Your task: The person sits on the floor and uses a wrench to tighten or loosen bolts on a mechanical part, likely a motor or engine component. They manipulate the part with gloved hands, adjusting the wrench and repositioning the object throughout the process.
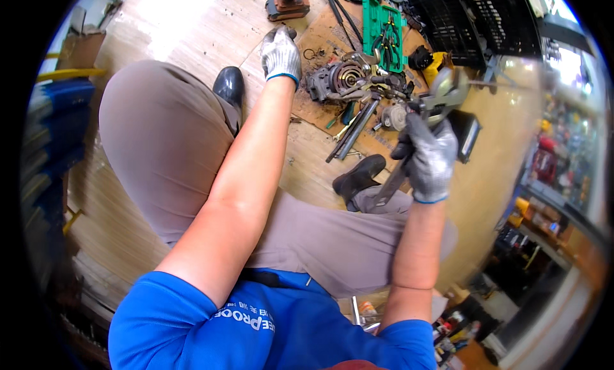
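Both my hands wear grey-white gloves with dark fingertips. My right hand (430, 159) is closed around the handle of a large adjustable wrench (446, 92), its jaw end raised toward the far right. My left hand (281, 53) has its fingers curled in, just left of a greasy metal machine part (342, 81). Whatever those fingers may hold is hidden. The machine part has a round, ringed opening and lies on a stained cardboard sheet (308, 113). Between it and my right hand sits a round metal piece (394, 117).
Dark metal bars (358, 132) lie before the machine part. Beyond it stands an open green tool case (371, 21) with tools inside. A cordless power tool (288, 7) rests farther off. Black crates (448, 24) stand at the far right, cluttered shelves (563, 146) along the right side.
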The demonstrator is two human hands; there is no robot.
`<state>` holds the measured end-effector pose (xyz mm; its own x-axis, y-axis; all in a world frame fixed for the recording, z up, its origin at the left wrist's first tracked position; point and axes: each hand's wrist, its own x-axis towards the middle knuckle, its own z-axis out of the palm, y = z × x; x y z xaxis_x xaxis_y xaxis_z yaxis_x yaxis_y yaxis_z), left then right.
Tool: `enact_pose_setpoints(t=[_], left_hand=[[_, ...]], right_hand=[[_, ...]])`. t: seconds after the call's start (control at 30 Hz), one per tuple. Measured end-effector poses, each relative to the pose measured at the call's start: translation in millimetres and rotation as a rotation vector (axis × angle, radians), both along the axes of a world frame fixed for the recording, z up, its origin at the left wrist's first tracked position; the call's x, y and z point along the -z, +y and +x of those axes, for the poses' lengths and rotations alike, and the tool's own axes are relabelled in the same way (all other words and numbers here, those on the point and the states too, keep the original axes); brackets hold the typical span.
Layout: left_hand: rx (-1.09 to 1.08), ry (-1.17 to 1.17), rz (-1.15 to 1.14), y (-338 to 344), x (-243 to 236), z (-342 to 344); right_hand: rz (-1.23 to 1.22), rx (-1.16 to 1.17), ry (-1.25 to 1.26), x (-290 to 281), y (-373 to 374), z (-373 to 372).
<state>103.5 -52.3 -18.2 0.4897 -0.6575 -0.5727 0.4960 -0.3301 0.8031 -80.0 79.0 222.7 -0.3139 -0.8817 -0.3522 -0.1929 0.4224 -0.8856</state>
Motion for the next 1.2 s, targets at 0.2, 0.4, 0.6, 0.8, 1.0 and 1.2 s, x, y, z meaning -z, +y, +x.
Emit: enact_pose_setpoints(t=[0.2,0.4,0.6,0.8,1.0,1.2], left_hand=[[0.319,0.096,-0.205,4.4,-26.8,18.1],[0.915,-0.236,-0.489,33.3,-55.7,-5.3],[1.299,-0.181,-0.438,55.5,-63.9,-29.2],[1.233,-0.769,-0.398,71.4,-44.5,-53.6],[1.067,-0.746,-0.243,83.1,-64.7,-80.9],[0.940,-0.729,-0.340,83.4,-57.5,-91.5]], right_hand=[[-0.147,-0.069,0.097,-67.0,0.1,-27.5],[-0.145,-0.418,0.979,-32.2,-7.8,-119.3],[0.059,-0.774,1.159,-5.0,-11.8,-131.3],[0.142,-0.847,0.999,7.3,-28.6,-106.7],[0.166,-0.792,1.043,20.5,-41.0,-97.1],[0.250,-0.852,0.997,9.7,-51.6,-93.6]])
